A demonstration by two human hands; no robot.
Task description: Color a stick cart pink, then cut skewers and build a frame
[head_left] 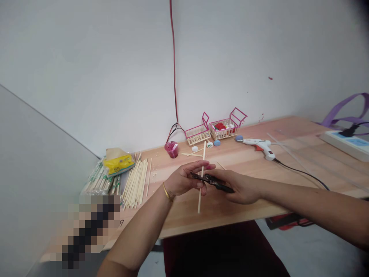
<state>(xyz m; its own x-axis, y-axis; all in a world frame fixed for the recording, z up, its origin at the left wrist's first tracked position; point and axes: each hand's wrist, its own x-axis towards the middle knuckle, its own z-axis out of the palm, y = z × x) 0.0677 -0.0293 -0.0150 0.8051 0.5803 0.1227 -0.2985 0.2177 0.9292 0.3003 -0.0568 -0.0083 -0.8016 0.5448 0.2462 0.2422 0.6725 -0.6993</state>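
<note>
Over the front of the table, my left hand (187, 177) grips a pale wooden chopstick (204, 154), which stands nearly upright between the fingers. My right hand (245, 187) is closed round black-handled pliers (220, 184). The dark jaws of the pliers reach across the chopstick at about its middle, close to my left fingers. Whether they press on the wood I cannot tell. Behind my hands lie several cut stick pieces (196, 155).
Left are loose chopsticks (135, 182), wrapped chopsticks (96, 177) and a yellow packet (118, 163). At the back stand a purple cup (172, 150) and two small stick baskets (197, 135). A corded white glue gun (263, 146) and a power strip (346, 143) lie right.
</note>
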